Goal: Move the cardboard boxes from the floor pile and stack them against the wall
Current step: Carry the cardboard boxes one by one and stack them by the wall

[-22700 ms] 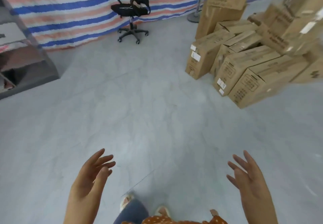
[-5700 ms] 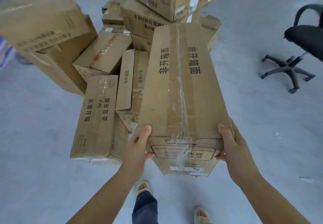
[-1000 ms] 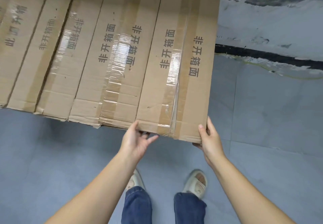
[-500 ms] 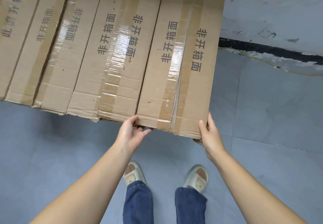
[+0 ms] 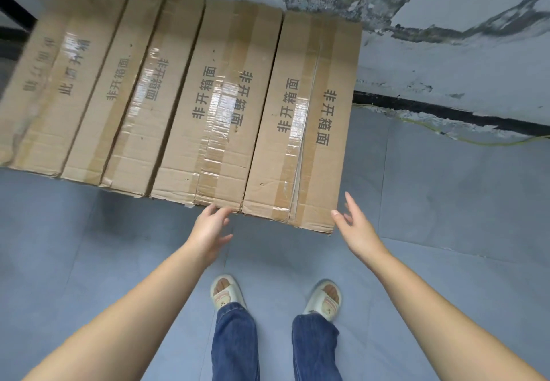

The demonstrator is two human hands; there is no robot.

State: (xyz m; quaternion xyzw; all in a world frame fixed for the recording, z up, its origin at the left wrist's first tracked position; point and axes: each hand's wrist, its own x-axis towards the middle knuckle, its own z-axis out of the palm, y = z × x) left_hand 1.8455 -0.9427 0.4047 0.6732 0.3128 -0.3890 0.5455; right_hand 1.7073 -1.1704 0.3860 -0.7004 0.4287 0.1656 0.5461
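Several long taped cardboard boxes stand side by side in a row against the wall [image 5: 461,62]. The rightmost box [image 5: 303,125] has black printed characters on its top. My left hand [image 5: 209,227] hovers just below the box's near left corner, fingers relaxed and holding nothing. To the right of the near right corner is my right hand [image 5: 355,226], fingers straight, apart from the cardboard or barely brushing it.
Blue-grey floor tiles [image 5: 446,202] lie bare to the right of the row, up to a black baseboard [image 5: 446,111]. The wall plaster is peeling. My feet in pale sandals [image 5: 226,291] stand just in front of the boxes.
Both hands have let go of the rightmost box's near end and drawn slightly back. The box now rests in the row beside the others.
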